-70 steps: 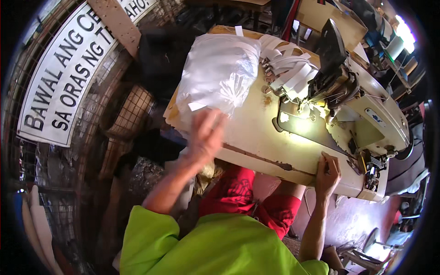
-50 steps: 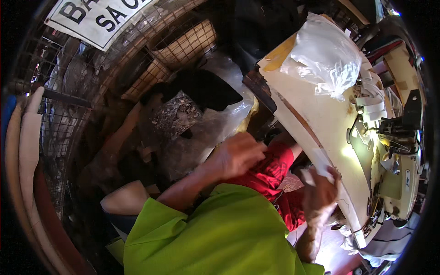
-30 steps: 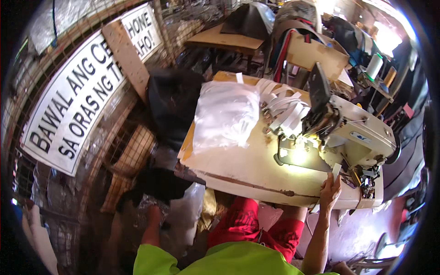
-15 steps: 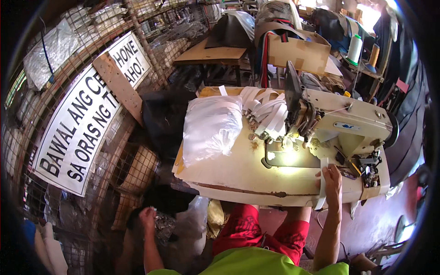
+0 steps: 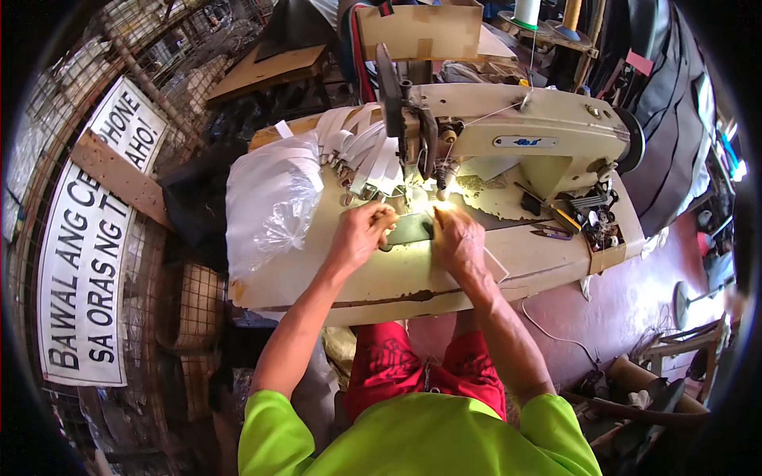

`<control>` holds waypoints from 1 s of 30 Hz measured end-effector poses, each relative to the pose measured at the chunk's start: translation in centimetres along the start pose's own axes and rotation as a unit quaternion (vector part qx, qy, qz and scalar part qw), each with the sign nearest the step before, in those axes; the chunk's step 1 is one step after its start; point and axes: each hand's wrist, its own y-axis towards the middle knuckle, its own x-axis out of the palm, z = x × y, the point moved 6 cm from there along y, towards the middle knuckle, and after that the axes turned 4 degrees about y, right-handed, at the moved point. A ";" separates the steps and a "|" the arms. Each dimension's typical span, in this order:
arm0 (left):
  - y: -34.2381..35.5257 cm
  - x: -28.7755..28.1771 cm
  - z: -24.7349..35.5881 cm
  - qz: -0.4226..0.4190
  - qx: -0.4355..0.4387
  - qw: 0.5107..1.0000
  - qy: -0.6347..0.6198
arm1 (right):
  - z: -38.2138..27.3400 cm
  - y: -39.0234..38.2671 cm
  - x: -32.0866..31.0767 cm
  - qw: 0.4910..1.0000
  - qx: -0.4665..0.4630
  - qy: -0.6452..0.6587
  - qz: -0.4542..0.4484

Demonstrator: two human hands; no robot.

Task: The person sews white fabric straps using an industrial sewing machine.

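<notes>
At the beige sewing machine (image 5: 516, 119), both hands are close to the lit needle area. My left hand (image 5: 363, 232) has its fingers pinched just left of the presser foot, on something too small to make out. My right hand (image 5: 460, 242) is closed on a white strip (image 5: 494, 264), whose end sticks out below it toward the table's front edge. A pile of white straps with metal buckles (image 5: 357, 151) lies behind my left hand. Left of that rests a plastic bag of white pieces (image 5: 270, 198).
The worktable (image 5: 309, 293) also holds tools and small parts (image 5: 595, 214) at its right end. A wire-mesh wall with a sign (image 5: 95, 238) runs along the left. Thread cones (image 5: 525, 14) and a cardboard box (image 5: 417, 28) stand behind. A cable lies on the floor, lower right.
My left hand has come up from below the table's left side to the needle area. My right hand, with the white strip, has moved leftward from the table's front right to the needle.
</notes>
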 end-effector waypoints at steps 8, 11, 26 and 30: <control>2.1 2.4 -1.3 -0.030 0.005 0.999 0.010 | -1.3 -0.4 0.2 0.995 -0.087 0.035 0.029; 2.1 2.6 -1.2 -0.034 -0.005 0.999 0.007 | -1.5 -0.2 0.2 0.995 -0.094 0.030 0.023; -0.7 4.1 2.2 0.097 0.254 0.927 0.259 | -0.9 -0.6 1.4 0.997 -0.047 0.002 -0.053; -1.3 4.7 3.1 0.097 0.344 0.881 0.312 | -0.5 -0.5 0.9 0.997 -0.052 0.033 -0.040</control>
